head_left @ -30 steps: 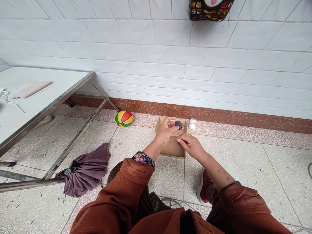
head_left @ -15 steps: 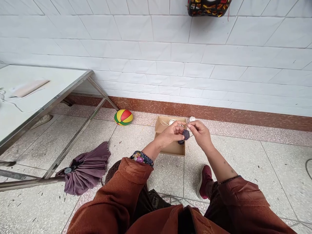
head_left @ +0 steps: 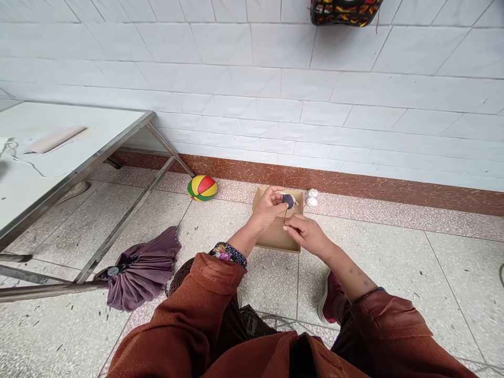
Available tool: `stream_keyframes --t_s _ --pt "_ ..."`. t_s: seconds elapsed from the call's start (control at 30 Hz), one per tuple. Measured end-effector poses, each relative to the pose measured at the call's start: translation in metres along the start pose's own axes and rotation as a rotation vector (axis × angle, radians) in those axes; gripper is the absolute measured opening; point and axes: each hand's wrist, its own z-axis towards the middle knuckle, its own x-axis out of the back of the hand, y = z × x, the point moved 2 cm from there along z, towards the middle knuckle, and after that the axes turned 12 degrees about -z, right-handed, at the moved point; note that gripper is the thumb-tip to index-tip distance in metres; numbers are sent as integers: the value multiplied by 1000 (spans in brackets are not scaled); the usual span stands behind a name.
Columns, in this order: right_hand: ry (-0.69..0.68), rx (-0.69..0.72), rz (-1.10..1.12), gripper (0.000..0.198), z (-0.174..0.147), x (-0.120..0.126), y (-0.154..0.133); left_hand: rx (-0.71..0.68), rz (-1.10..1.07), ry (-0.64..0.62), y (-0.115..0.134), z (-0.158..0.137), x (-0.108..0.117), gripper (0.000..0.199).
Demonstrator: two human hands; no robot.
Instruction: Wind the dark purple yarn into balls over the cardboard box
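Note:
A small dark purple-grey ball of yarn (head_left: 289,200) is held in the fingers of my left hand (head_left: 269,206). From the ball a dark strand of yarn (head_left: 285,214) runs down to my right hand (head_left: 309,234), whose thumb and forefinger pinch it. Both hands are above an open cardboard box (head_left: 277,237) on the floor. White yarn (head_left: 296,200) shows inside the box's far part, partly hidden behind the dark ball. Just right of the box lie two small white balls (head_left: 312,197), close together.
A red, yellow and green ball (head_left: 202,188) rests by the wall. A folded purple umbrella (head_left: 144,275) leans by the metal-framed table (head_left: 114,116) at left. My maroon shoe (head_left: 329,299) is on the floor at right. A black patterned object (head_left: 346,12) shows at the top.
My right hand has moved down and left, from above the dark ball to below it, with the strand in its fingers. The left hand has turned and shifted slightly left and up.

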Motion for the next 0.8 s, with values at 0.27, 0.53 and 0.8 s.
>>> stream_keyframes --t_s 0.27,0.53,0.8 --pt "170 31 84 20 5 21 -4 36 135 -31 -6 2 5 55" --pt "357 -412 127 26 10 25 34 161 -33 -365 -8 -10 -7 57" --pt "189 -343 53 24 6 -7 28 45 -228 -193 -7 -2 -4 49"
